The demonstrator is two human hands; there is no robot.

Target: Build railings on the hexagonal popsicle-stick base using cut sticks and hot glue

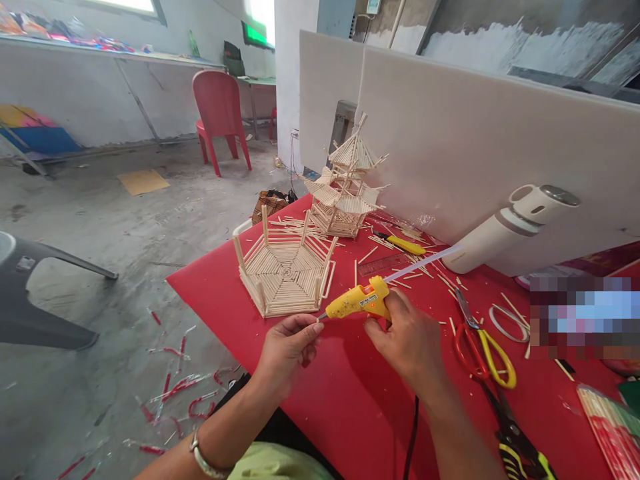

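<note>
Right hand point(411, 337) gripping yellow glue gun point(357, 300), its label illegible, left hand point(290, 350) pinching small stick point(318, 321) at nozzle, flask point(510, 230) lettering unreadable.

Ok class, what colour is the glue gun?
The glue gun is yellow, seen in the head view.

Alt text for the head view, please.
A right hand holds a yellow glue gun, its tip by what looks like a thin stick pinched in the left hand's fingers, above a red table. Beyond are a hexagonal stick base with upright posts and a tiered stick tower; scissors and a pale flask lie right.
</note>
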